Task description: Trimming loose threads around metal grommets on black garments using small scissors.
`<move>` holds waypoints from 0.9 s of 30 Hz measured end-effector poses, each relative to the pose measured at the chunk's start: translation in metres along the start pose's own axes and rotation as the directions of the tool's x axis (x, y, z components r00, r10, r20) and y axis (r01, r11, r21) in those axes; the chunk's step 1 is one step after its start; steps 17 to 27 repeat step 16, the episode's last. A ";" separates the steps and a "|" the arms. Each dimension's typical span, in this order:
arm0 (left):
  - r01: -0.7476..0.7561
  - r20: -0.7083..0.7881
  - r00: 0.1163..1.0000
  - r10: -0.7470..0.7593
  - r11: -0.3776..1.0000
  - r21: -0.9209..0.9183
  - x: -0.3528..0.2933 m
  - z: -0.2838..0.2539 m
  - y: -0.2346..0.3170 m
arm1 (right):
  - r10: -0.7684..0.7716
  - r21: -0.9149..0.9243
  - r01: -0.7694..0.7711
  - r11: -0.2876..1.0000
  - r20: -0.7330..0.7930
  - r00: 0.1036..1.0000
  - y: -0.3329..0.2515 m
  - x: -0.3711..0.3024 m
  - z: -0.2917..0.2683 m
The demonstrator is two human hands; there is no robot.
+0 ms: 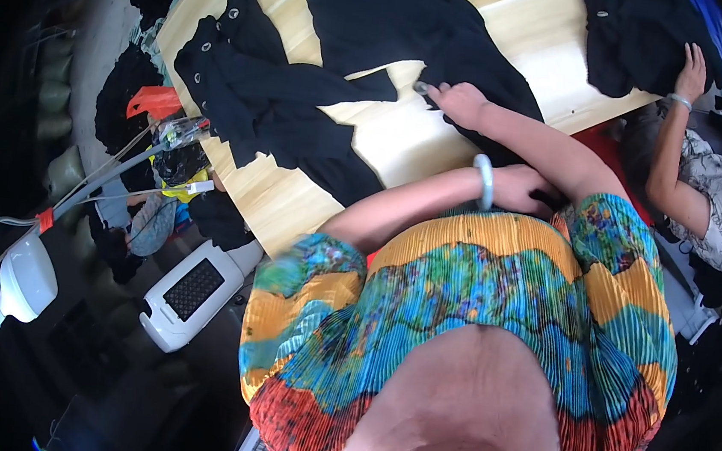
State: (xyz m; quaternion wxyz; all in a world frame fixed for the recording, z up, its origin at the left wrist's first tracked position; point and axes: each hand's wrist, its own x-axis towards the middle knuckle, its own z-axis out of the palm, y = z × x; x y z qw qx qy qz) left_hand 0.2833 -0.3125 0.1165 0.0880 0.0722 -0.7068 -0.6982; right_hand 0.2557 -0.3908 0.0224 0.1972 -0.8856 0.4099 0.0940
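Observation:
On the pale wood-grain table [374,147] lie black cloth pieces. One black piece [260,101] at the left carries several round metal rings along its end; a larger black piece [396,22] spreads beyond it. My right hand [457,103] reaches to the left over the larger piece's edge, fingers closed together. A small greyish thing shows at its fingertips, too small to name. My left hand [523,188], below a pale bangle [483,182], is drawn across in front of my body, beneath my right forearm. Its fingers are curled and partly hidden, with something dark at them.
At the right, another person's hand [692,76] rests on more black cloth [634,43]. Left of the table are a metal arm with cables [116,174], a white lamp [27,278], a white machine part with a dark panel [194,292] and heaped dark fabric.

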 end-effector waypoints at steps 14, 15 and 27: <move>0.591 -0.897 0.428 0.114 0.715 0.373 -0.087 -0.108 -0.079 | 0.561 0.963 -0.082 0.257 -0.079 0.824 0.008 -0.144 -0.157; 0.560 -0.885 0.453 0.111 0.737 0.379 -0.078 -0.111 -0.079 | 0.529 0.963 -0.028 0.269 -0.123 0.840 0.005 -0.149 -0.161; 0.558 -0.898 0.419 0.134 0.742 0.371 -0.069 -0.113 -0.077 | 0.520 0.958 -0.011 0.288 -0.147 0.841 -0.001 -0.154 -0.167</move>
